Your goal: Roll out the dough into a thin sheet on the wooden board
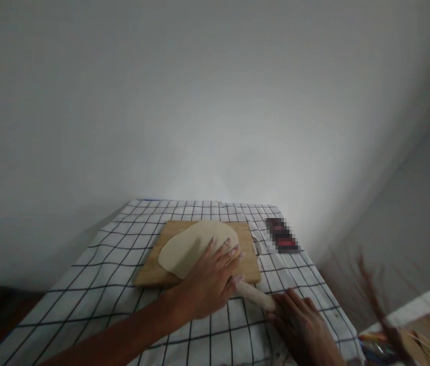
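A flat, rolled-out sheet of pale dough [188, 246] lies on a wooden board [153, 274]. My left hand [215, 277] reaches over it from the lower left, fingers spread over the dough's right part, with a whitish dusting on the fingertips. In my right hand [302, 325], at the front right, is a pale rolling pin [255, 296] with fingers wrapped round its near end. The pin slants off the board's front right corner. Its far end comes close to my left thumb; whether they touch I cannot tell.
A white tablecloth [96, 277] with dark checks covers the table. To the board's right lies a blurred-out dark and red item [282, 236]. Behind stands a plain wall [215, 112]. On the floor at the lower right are twig-like stalks [377, 295] and several small objects.
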